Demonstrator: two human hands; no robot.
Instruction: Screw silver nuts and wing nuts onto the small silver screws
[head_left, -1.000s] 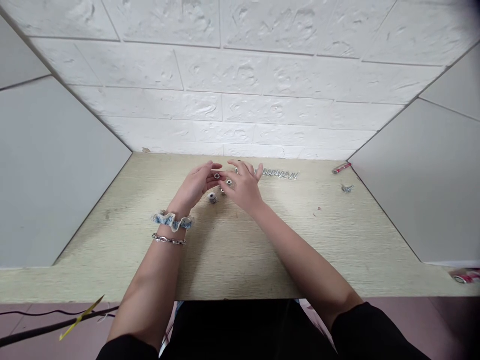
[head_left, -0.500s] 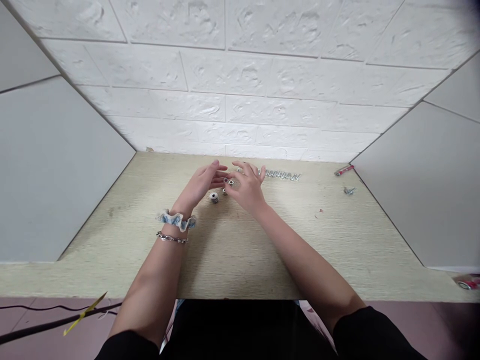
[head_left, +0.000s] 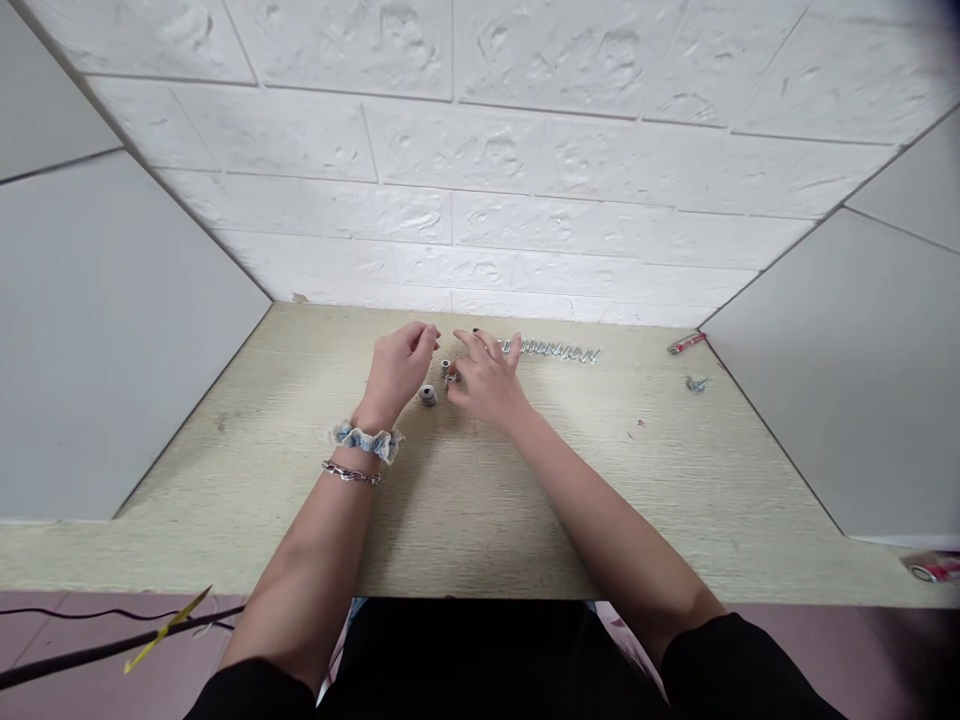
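My left hand (head_left: 399, 368) is curled closed above the board, its fingertips turned out of sight, so anything inside is hidden. Just right of it, my right hand (head_left: 489, 385) has thumb and index finger at a small metal nut (head_left: 451, 379), seemingly pinching it, while its other fingers spread. Another small metal piece, like a nut (head_left: 445, 366), stands right behind those fingertips. A short stack of metal rings (head_left: 427, 396) sits upright between the hands, nearer to me. Beyond my right hand runs a row of silver screws (head_left: 559, 350), partly covered by its fingers.
The pale wooden tabletop (head_left: 480, 520) meets a white brick-pattern wall (head_left: 487, 210) and grey side panels (head_left: 840, 370). To the right lie a red-and-silver object (head_left: 686, 343), a small metal cluster (head_left: 696, 384) and reddish scraps (head_left: 640, 424). Another red object (head_left: 930, 568) is at the front right corner.
My left hand has gone from stretched fingers to a curled, closed shape. The right thumb and index finger have come down at the nuts, and the small pieces are grouped differently.
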